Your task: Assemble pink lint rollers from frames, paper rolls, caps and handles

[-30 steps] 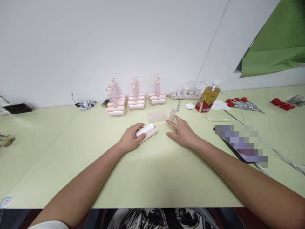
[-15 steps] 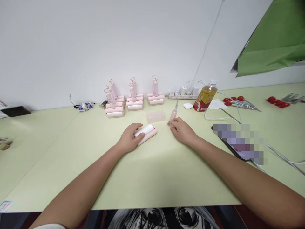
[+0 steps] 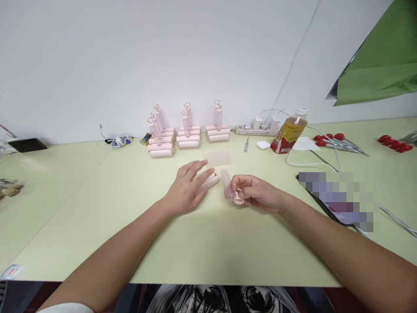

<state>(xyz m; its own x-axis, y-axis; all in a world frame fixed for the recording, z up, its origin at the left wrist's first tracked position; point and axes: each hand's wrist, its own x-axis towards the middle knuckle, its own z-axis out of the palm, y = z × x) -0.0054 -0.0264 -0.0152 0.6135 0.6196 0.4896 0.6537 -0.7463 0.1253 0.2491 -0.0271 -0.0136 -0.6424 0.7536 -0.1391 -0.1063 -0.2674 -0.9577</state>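
Observation:
My left hand point(image 3: 186, 189) is spread over a pink-and-white lint roller head point(image 3: 211, 180) lying on the table, its fingers stretched out and partly covering it. To the right, my right hand point(image 3: 256, 192) grips a translucent pink handle point(image 3: 226, 180) by its loop end, the tube pointing up and away. A see-through pink cover point(image 3: 219, 158) lies just beyond my left fingertips. Farther back, a small screwdriver point(image 3: 246, 145) rests on the table by itself.
Several pink lint rollers point(image 3: 189, 142) stand upright along the wall. A power strip point(image 3: 250, 131), a white square case point(image 3: 263, 144), a drink bottle point(image 3: 289, 134) and red-handled tools point(image 3: 335, 142) are at back right. A phone point(image 3: 321, 204) lies near my right forearm.
The handle has been picked up by my right hand and brought nearer, leaving the screwdriver behind it in plain view. My left hand has loosened from the roller head and spread its fingers.

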